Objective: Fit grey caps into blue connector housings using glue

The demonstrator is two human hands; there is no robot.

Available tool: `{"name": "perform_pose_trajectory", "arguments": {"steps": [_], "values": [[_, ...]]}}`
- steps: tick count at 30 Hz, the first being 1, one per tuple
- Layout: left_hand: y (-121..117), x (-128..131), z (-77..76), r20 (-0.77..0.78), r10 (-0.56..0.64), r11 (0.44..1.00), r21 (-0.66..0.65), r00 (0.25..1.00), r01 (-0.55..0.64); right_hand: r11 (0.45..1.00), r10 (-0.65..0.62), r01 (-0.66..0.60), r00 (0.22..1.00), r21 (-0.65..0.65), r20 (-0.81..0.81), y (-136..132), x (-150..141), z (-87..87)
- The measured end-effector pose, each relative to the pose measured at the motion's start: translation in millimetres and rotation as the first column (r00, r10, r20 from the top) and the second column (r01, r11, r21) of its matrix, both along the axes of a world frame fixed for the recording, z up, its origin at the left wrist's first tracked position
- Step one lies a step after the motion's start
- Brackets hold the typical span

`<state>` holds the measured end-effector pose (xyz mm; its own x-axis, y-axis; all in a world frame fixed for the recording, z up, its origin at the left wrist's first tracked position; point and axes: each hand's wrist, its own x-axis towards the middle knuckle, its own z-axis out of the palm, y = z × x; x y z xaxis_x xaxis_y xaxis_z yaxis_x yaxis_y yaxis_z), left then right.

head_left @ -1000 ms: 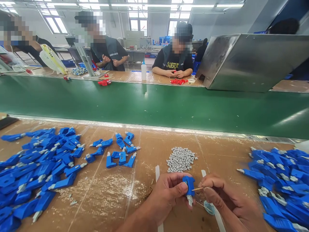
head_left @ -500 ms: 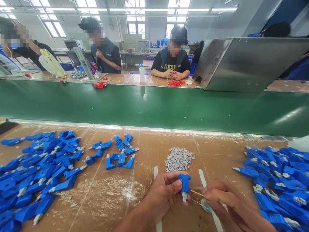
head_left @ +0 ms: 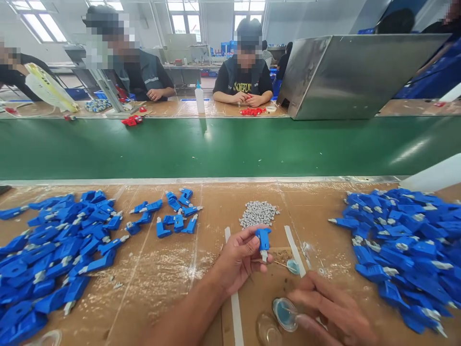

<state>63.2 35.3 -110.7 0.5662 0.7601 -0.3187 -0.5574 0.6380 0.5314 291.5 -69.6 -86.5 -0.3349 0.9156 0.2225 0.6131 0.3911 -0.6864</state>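
My left hand pinches a blue plastic part with a pale grey tip pointing down. Low and to the right, my right hand is closed, its fingers at a small round dish of blue-green material. A thin stick in those fingers is barely visible and blurred against the dish. Just right of the blue part lies a smaller blue-green round piece, with a thin stick beside it. Beyond my left hand sits a heap of small grey pieces.
Blue parts pile up on the left and the right, with a smaller group between. White tape strips mark the brown table. Past it runs a green belt; co-workers sit opposite beside a metal hood.
My right hand has drawn away from the blue part, down toward me, to the dish. The left hand still holds the part. The camera view has tilted down, bringing the dish into sight.
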Motion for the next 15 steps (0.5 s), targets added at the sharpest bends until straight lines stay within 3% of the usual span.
{"name": "perform_pose_trajectory", "arguments": {"steps": [3,5,10,15], "values": [[2,-3,5.0,0.005,0.053,0.998,-0.038,0.999,-0.053,0.988,-0.15,0.153,0.985,-0.026,0.08,14,9,0.0],[6,-6,8.0,0.009,0.118,0.992,-0.041,0.993,-0.118,0.983,-0.166,0.174,0.979,-0.064,0.116,35,11,0.2],[18,-17,9.3,-0.002,0.279,0.96,-0.023,0.96,-0.279,0.994,-0.113,0.113,0.967,0.014,0.229,100,3,-9.4],[23,-19,3.6,-0.021,0.346,0.937,-0.038,0.938,-0.346,0.997,-0.056,0.04,0.965,0.07,0.257,127,-4,-26.7]]}}
